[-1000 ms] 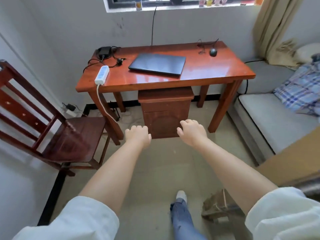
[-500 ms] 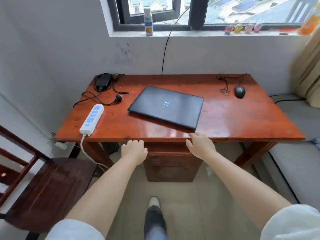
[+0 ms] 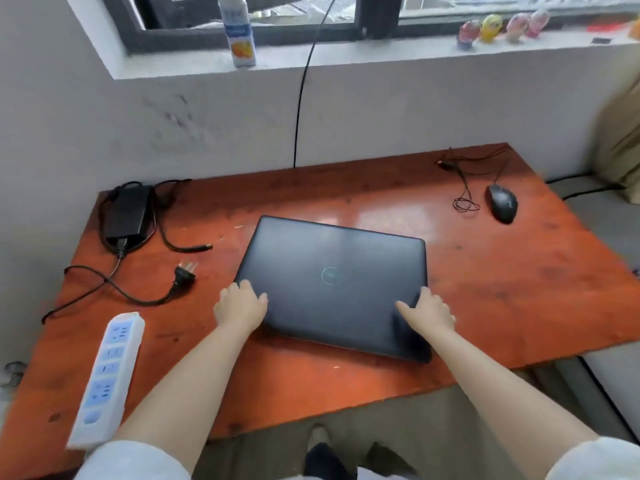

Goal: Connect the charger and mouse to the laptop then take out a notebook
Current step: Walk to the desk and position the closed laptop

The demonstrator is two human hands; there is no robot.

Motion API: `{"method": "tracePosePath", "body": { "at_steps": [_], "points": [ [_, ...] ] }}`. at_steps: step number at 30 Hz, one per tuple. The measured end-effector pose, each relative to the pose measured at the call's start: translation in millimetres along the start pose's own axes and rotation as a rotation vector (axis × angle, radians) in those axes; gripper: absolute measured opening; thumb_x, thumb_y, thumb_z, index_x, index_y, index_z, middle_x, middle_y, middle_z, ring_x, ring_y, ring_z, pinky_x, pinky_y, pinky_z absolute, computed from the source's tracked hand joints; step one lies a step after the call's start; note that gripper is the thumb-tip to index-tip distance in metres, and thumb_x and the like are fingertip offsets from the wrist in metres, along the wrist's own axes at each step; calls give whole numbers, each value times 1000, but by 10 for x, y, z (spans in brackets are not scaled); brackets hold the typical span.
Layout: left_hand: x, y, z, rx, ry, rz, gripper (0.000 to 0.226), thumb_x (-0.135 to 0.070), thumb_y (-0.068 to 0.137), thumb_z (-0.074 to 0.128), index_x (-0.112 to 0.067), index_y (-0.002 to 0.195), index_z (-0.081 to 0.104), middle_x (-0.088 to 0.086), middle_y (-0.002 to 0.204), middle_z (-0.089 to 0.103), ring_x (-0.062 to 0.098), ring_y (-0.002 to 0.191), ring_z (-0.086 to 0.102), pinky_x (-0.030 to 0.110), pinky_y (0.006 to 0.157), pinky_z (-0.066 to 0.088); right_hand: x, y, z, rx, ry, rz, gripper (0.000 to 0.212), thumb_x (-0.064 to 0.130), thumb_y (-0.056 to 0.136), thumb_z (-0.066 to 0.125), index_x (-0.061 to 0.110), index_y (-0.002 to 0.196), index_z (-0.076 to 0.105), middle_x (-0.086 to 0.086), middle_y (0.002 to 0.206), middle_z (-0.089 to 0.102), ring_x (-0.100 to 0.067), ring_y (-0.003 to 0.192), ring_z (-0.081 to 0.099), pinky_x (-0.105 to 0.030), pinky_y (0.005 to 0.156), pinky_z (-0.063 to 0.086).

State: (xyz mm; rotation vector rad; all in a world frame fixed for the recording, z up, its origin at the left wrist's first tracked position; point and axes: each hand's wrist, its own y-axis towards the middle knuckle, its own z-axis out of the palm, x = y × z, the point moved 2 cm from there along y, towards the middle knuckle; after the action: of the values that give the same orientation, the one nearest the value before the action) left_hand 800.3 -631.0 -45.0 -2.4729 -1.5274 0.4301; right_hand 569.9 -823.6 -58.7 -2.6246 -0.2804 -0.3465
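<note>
Below a window, a red-brown wooden desk (image 3: 485,289) carries a closed black laptop (image 3: 332,282), its charger (image 3: 126,214) at far left and a wired mouse (image 3: 503,203) at far right. Both arms reach forward: left hand (image 3: 240,304) and right hand (image 3: 427,310) rest flat, fingers loose, on the lid's near corners, gripping nothing. Half a second earlier they hovered at the desk's front edge.

White short sleeves (image 3: 131,460), bare forearms, 1 dark shoe (image 3: 323,459).

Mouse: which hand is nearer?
Right. The right hand rests on the laptop's near right corner, below-left of the mouse; the left hand is at its left corner.
</note>
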Motion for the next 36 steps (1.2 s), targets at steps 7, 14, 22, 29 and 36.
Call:
{"method": "tracePosePath", "body": {
  "at_steps": [7,14,22,29,36],
  "points": [
    [-30,430,169,80,-190,-155,80,-54,80,59,-5,136,31,23,136,44,40,125,39,43,103,36,245,388,121,-50,342,201,88,38,74,73,14,142,22,-19,141,35,-37,130,29,-46,104,33],
    [5,612,184,155,-377,-336,88,-43,68,76,-17,136,28,18,135,47,39,125,39,42,103,39,165,581,151,-51,525,297,88,28,71,77,20,141,24,-20,137,37,-36,128,31,-45,103,34],
    [-301,309,316,139,-465,-449,84,-43,70,75,-12,133,29,15,133,51,38,123,43,43,102,42,196,1003,-275,-76,448,134,78,24,74,73,14,138,30,-21,135,41,-36,129,31,-42,105,32],
    [-520,145,359,105,-434,-489,79,-43,72,74,-8,129,32,14,132,52,37,123,43,38,99,37,158,1258,-389,-33,358,65,72,23,76,71,10,136,32,-24,134,43,-38,128,33,-43,103,35],
    [-533,50,392,112,-445,-507,79,-39,72,75,-10,131,30,14,132,51,38,124,40,38,99,39,70,1358,-315,-14,344,36,72,25,77,72,13,136,34,-23,135,43,-37,129,33,-42,104,34]
  ]
}}
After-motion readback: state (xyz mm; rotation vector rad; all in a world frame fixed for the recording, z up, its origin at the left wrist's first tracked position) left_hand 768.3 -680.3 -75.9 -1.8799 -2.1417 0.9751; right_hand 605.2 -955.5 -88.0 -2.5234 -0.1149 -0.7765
